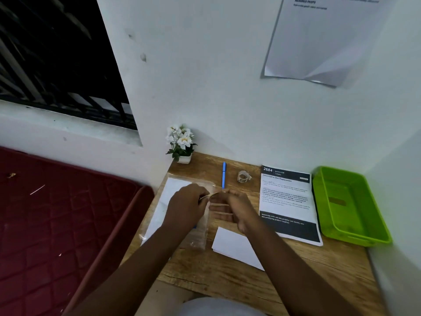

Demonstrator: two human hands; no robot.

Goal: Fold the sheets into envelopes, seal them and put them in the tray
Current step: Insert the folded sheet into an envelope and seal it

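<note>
From the head view, both hands are seen raised just above the counter (262, 279), meeting over the clear plastic sleeve (200, 233) of blank sheets (166, 197). The left hand (185, 205) is curled and something pale and thin, probably a strip of tape (219, 204), is pinched at its fingertips; the right hand (230, 207) is curled too, with pale strips stretched across its fingers, kept taut, it seems, so they cannot stick to themselves. A folded white sheet (237, 247) is left flat below the right wrist, close at hand for sealing. The tape roll (243, 176) and blue pen (224, 175) are parked behind, out of the working space. The green tray (376, 222) is set at the far right, beside a printed instruction page (287, 201), with nothing clearly visible inside.
</note>
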